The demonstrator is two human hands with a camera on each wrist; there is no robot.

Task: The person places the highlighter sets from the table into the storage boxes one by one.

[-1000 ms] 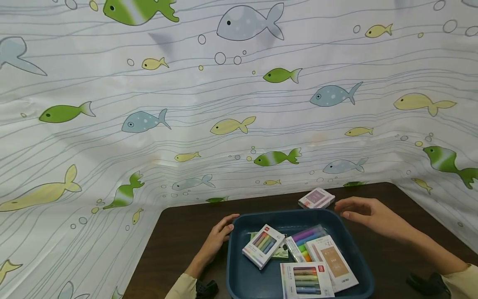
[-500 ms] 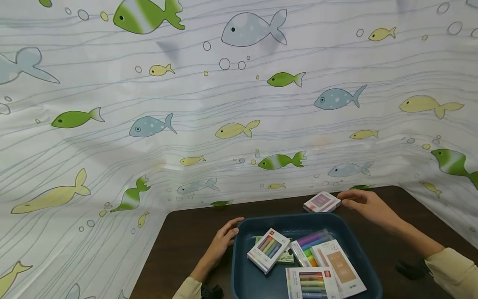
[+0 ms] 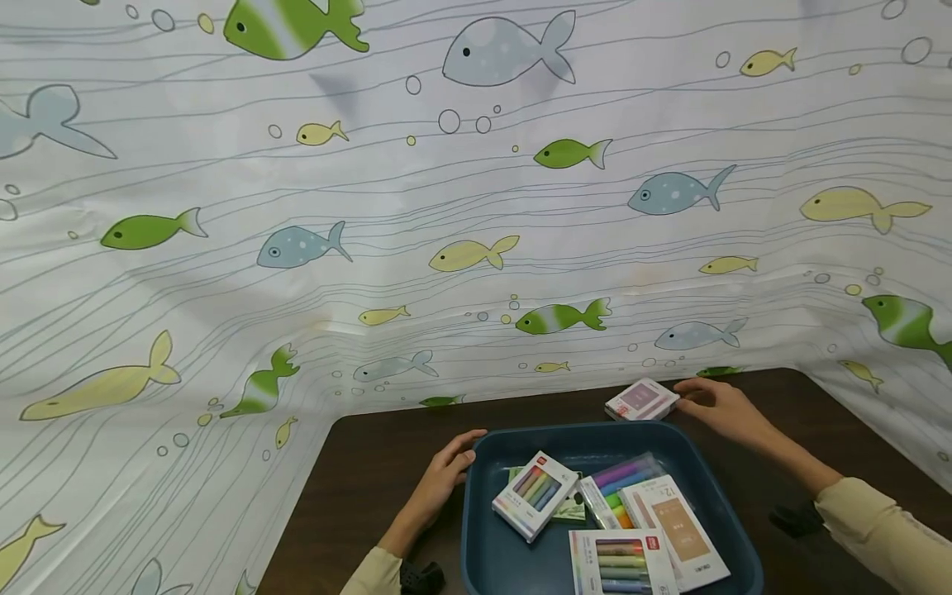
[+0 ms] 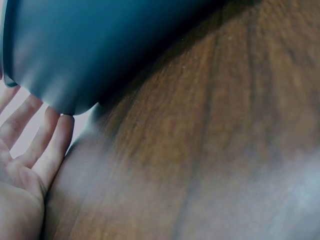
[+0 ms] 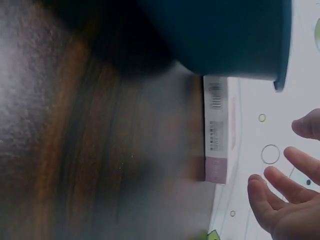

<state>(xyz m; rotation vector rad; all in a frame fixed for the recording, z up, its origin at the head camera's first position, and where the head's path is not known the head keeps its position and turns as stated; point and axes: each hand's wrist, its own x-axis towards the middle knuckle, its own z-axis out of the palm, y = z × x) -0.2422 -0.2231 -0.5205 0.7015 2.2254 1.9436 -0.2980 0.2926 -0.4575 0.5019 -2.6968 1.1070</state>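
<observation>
A dark blue tray (image 3: 580, 429) stands on the table. My left hand (image 3: 439, 479) rests at its far left corner; in the left wrist view, extended fingers (image 4: 50, 140) touch the outer wall. Behind the tray's far right corner lies a small white box with a pale purple panel (image 3: 641, 400). My right hand (image 3: 721, 409) hovers at this box's right end, thumb and fingers spread and loosely bent. The right wrist view shows the box's barcoded side (image 5: 216, 130) and nothing held in the hand (image 5: 290, 195). Whether a fingertip touches the box, I cannot tell.
The tray holds two windowed boxes of coloured sticks (image 3: 535, 496), a clear pack of bright markers (image 3: 628, 483), a white box with a brown panel (image 3: 673, 533) and a partly covered green packet (image 3: 573, 508). A fish-print sheet (image 3: 476, 207) hangs behind the dark wooden table (image 3: 372, 454).
My right hand has moved from beside the tray's far right corner to the right end of the purple-panelled box. The left hand stays at the tray's corner. The head view has shifted slightly.
</observation>
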